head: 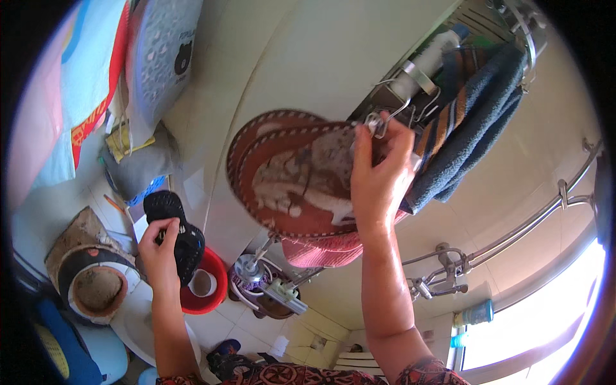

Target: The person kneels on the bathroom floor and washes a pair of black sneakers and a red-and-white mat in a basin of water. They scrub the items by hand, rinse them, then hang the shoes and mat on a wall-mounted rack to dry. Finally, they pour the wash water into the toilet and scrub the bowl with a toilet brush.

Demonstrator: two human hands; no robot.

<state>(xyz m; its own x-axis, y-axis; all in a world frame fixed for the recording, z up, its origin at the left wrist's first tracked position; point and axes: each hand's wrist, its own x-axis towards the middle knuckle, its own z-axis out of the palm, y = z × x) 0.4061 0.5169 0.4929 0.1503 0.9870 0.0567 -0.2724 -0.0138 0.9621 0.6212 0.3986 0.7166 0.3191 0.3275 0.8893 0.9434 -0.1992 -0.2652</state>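
My left hand (165,248) grips a black item with two rounded lobes (178,236), perhaps a slipper or a pair of insoles. My right hand (382,168) is raised at a metal wire hook (378,125) under a wall rack, its fingertips closed at a clear clip or loop there. Beside that hand hang brown slippers or insoles with white-stitched edges and a grey and white pattern (298,178). A pink knitted or woven item (322,250) hangs below them. A dark blue towel with orange stripes (471,125) hangs just to the right.
The metal wall rack (423,77) holds a bottle (428,57). Below are a red bucket (211,284) with a white cup (202,283), mop heads or brushes (250,269) and a clay pot (98,291). Shower pipes (519,231) run along the right wall. Bags and cloths (159,62) hang at upper left.
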